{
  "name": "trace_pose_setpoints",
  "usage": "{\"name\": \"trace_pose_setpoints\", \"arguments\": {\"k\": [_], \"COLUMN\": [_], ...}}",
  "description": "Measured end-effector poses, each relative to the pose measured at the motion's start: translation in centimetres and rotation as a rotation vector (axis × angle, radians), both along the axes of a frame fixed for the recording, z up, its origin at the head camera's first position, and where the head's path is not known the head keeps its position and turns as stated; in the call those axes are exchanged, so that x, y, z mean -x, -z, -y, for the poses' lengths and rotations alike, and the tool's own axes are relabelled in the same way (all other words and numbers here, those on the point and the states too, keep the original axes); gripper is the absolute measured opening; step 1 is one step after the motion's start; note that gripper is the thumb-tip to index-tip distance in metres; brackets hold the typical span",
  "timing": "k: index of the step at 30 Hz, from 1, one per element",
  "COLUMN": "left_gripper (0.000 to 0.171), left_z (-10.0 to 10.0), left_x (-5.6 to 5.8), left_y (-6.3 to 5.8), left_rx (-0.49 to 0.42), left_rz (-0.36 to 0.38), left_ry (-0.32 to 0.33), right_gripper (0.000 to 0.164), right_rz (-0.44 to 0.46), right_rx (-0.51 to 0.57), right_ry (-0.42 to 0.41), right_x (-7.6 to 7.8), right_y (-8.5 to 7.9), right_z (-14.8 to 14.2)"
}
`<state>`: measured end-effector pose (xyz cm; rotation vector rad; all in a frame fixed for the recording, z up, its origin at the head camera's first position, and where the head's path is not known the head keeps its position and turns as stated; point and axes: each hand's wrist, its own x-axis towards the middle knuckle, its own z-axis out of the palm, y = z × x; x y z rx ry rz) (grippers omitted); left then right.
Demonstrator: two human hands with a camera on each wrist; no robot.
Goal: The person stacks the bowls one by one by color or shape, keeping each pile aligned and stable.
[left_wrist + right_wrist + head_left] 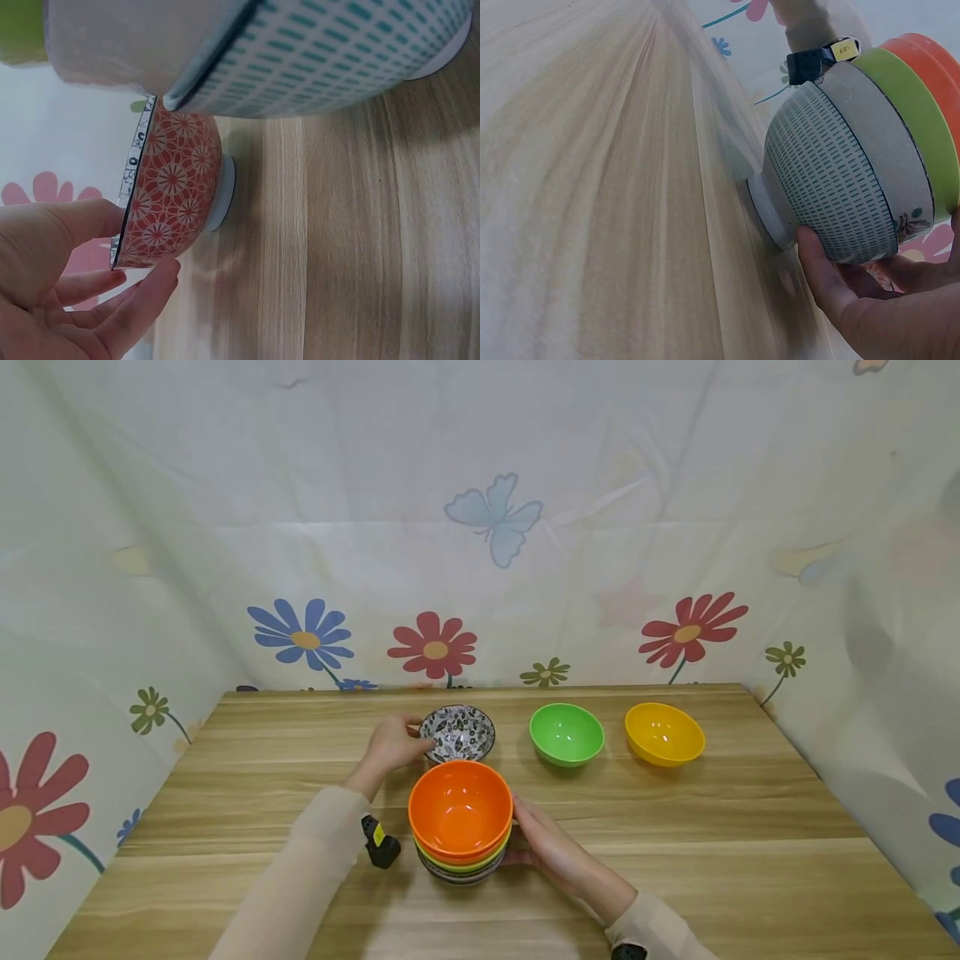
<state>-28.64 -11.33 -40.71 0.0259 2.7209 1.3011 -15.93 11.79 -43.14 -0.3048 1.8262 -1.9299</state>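
My left hand (393,747) grips the near-left rim of a patterned bowl (461,732), thumb at the rim and fingers against its outer side. That bowl has a dark floral inside and a red flowered outside in the left wrist view. Just in front stands a stack of bowls: an orange bowl (459,810) on top, a lime green bowl (922,112) and a greyish bowl (889,139) under it, and a white bowl with teal dashes (821,169) lowest. Holding the stack's right side, my right hand (553,852) has its fingers around the lower bowls.
A bright green bowl (567,735) and a yellow bowl (664,735) stand apart to the right at the back of the wooden table (720,852). A flowered cloth (585,610) hangs behind the table. Black wrist cameras sit on both sleeves.
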Motion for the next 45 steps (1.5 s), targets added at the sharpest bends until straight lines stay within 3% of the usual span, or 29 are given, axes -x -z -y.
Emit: {"name": "trace_pose_setpoints", "arguments": {"k": [9,13,21,28,36,45], "left_gripper": [0.045,0.046,0.046,0.046,0.045,0.045], "left_z": [-0.21,-0.23,-0.27,-0.35,-0.41,-0.38], "left_x": [-0.06,-0.09,0.20,0.12,0.00,-0.23], "left_y": [0.13,0.16,0.47,0.40,0.70,0.55], "left_rx": [-0.133,-0.151,-0.191,-0.305,-0.403,-0.421], "left_rz": [0.015,0.040,0.138,0.203,0.221,0.234], "left_ry": [0.010,0.003,-0.037,-0.071,-0.104,-0.152], "right_gripper": [0.068,0.066,0.066,0.066,0.069,0.066], "right_rz": [0.002,-0.002,-0.002,-0.004,-0.004,-0.013], "right_rx": [0.001,0.005,0.004,0.001,-0.001,0.006], "right_ry": [0.004,0.009,0.008,0.009,0.008,0.005], "right_x": [-0.01,-0.03,-0.07,-0.07,-0.11,0.03], "right_y": [0.03,0.11,0.15,0.14,0.27,0.31], "right_z": [0.03,0.04,-0.01,0.01,0.06,0.08]}}
